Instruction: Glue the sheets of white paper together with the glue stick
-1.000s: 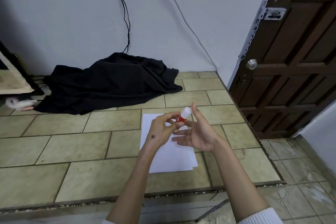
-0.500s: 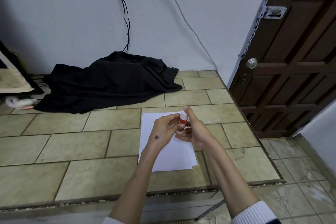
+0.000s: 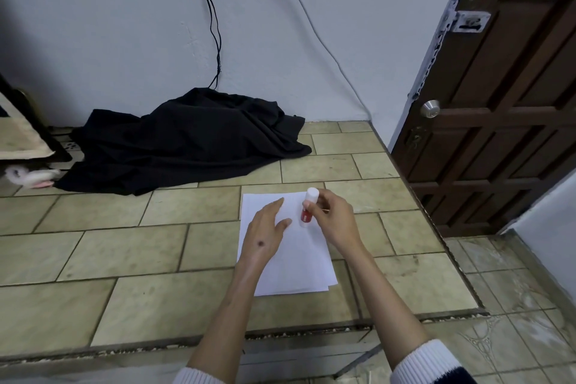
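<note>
A small stack of white paper sheets [image 3: 299, 262] lies on the tiled platform [image 3: 156, 259], its lower corners slightly fanned. My right hand [image 3: 335, 220] grips a glue stick [image 3: 308, 209] with a red body and white cap, held upright over the upper right part of the paper. My left hand [image 3: 265, 232] hovers over or rests on the upper left of the paper, fingers straight and holding nothing. The glue stick's lower end is close to the top sheet; I cannot tell whether it touches.
A crumpled black cloth [image 3: 187, 140] lies at the back against the wall. A brown wooden door [image 3: 505, 103] stands to the right. The platform's front edge [image 3: 218, 340] drops to a lower tiled floor [image 3: 514, 305]. Cables [image 3: 212, 15] hang down the wall.
The glue stick passed from my left hand to my right hand. My left hand let go and opened over the paper. Both hands dropped lower toward the sheets.
</note>
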